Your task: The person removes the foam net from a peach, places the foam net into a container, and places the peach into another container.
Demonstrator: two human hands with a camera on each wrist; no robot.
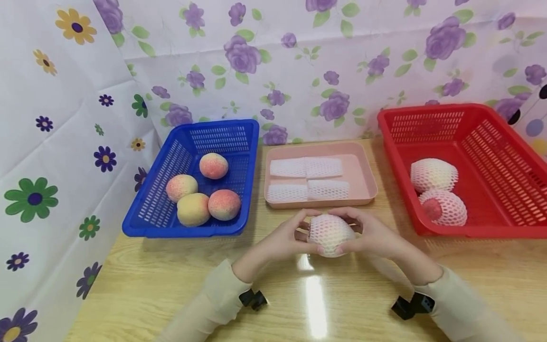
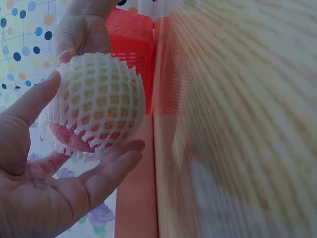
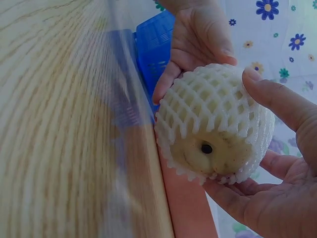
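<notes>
Between both hands, above the table's front part, is a peach in a white foam net [image 1: 331, 234]. My left hand [image 1: 285, 240] holds it from the left, thumb in front and fingers behind. From the other side my right hand [image 1: 371, 232] grips it the same way. In the left wrist view the net [image 2: 101, 99] leaves a red patch of the peach bare at its end. The right wrist view shows the opposite end of the peach [image 3: 213, 153], yellowish with a dark hole, framed by the net's edge.
A blue basket [image 1: 183, 232] at left holds several bare peaches [image 1: 224, 205]. Behind the hands, a pink tray [image 1: 363, 190] carries several flat foam nets [image 1: 328, 190]. The red basket [image 1: 491, 231] at right contains two netted peaches [image 1: 453, 209]. Flowered cloth [image 1: 290, 71] hangs behind.
</notes>
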